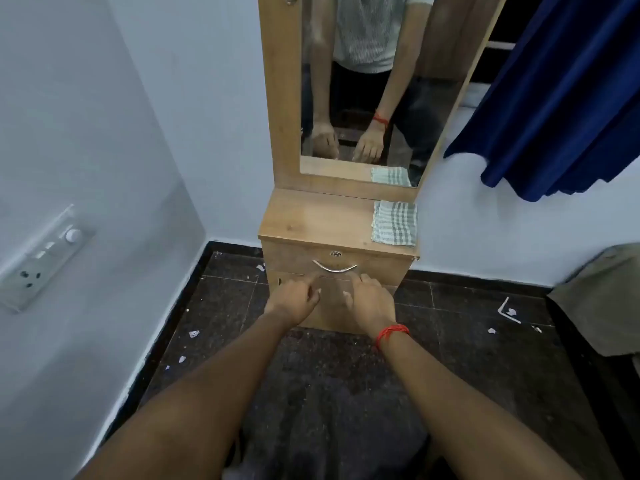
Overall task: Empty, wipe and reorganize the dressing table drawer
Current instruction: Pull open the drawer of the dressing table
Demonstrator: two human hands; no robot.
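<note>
Drawer [375, 263] sits shut at mid-frame, under the wooden worktop [311, 220] of the dressing table, its curved metal handle [334, 267] just below a round lock [335, 253]. Both bare hands reach in just below the handle. The left grip [294, 299] holds nothing, forefinger stretched toward the handle, other fingers loosely curled. The right grip [372, 303] is likewise loose and empty, fingertips near the wood; contact cannot be told. A folded checked cloth [394, 223] lies on the worktop's right end, below the mirror [363, 81].
</note>
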